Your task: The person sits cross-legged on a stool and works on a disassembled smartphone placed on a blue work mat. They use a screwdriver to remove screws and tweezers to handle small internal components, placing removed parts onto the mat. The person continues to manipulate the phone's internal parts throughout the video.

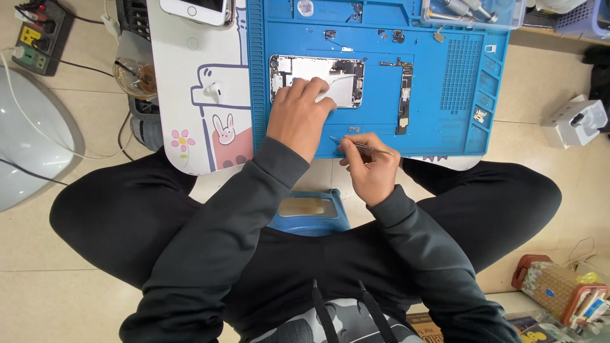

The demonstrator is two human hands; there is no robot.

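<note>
Left hand (298,114) pressing down on opened silver phone housing (318,80), upper centre on blue silicone repair mat (438,127), steadying it. Right hand (368,168) pinching thin metal tweezers (363,146), fingers closed, tip hovering over mat just below housing.

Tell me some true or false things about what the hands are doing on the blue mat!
1. The left hand rests on the opened phone. True.
2. The right hand holds a hammer. False: it holds thin metal tweezers.
3. The long circuit board lies on the blue mat, apart from the opened phone. True.
4. The blue mat lies on the floor. False: it lies on a small white table with a bunny picture.
5. A white phone lies on the white table, left of the mat. True.
</note>
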